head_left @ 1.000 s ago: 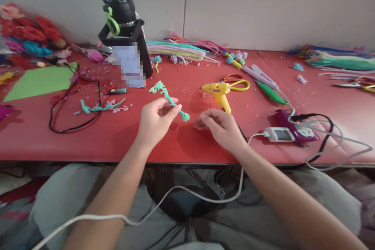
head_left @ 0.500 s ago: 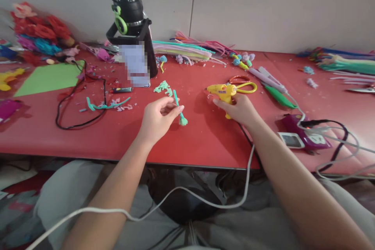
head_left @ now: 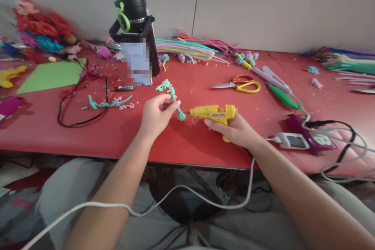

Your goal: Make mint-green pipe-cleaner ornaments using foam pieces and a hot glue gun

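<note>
Between thumb and fingers, my left hand (head_left: 159,113) pinches a teal pipe cleaner (head_left: 172,93) whose lower end carries a small fuzzy green tuft (head_left: 181,116). My right hand (head_left: 238,129) is wrapped around the handle of a yellow hot glue gun (head_left: 211,112). The gun's nozzle points left and sits right beside the tuft; whether it touches cannot be made out. Just beyond my left hand lies a small pile of short green pipe cleaner pieces (head_left: 164,84). Scissors (head_left: 244,84) with red and yellow handles rest behind the glue gun.
A black bottle (head_left: 154,54) with a phone (head_left: 137,62) against it stands at the back. Bundled pipe cleaners (head_left: 187,49) lie along the wall. A black cord (head_left: 63,111) loops at left; a purple power bank (head_left: 319,140) and white cables are at right. A white cable crosses my lap.
My right hand has brought the glue gun left and nearer to me, up to the tuft, uncovering the scissors. The pipe cleaner in my left hand has tilted and shifted slightly.
</note>
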A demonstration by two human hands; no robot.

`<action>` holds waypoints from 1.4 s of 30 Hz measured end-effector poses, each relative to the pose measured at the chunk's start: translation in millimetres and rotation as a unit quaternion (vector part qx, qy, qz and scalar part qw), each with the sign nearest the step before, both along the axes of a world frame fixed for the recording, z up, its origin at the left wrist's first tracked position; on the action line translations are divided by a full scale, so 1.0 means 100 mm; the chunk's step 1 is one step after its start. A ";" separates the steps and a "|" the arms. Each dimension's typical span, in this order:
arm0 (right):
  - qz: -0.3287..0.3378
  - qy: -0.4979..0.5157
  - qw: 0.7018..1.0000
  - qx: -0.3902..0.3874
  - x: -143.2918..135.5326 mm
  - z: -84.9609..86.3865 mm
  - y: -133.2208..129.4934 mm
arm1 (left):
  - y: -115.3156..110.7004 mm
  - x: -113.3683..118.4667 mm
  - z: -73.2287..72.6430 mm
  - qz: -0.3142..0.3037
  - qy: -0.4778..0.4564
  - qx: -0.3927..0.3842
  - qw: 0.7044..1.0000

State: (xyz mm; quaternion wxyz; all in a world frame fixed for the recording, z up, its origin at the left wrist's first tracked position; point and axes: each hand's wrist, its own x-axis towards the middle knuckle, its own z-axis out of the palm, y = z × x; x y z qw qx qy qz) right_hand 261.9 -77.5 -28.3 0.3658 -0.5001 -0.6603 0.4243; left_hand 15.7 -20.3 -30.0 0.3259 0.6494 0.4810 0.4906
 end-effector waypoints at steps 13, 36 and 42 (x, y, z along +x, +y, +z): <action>0.019 -0.007 0.999 0.028 -0.05 0.02 -0.01 | -0.01 0.03 -0.01 0.003 -0.003 0.002 1.000; 0.046 -0.028 0.998 0.035 -0.06 0.05 0.00 | 0.00 0.06 0.01 0.020 -0.009 -0.006 1.000; 0.052 -0.017 0.998 0.033 -0.05 0.04 0.01 | 0.00 0.06 0.01 0.028 -0.024 -0.013 0.999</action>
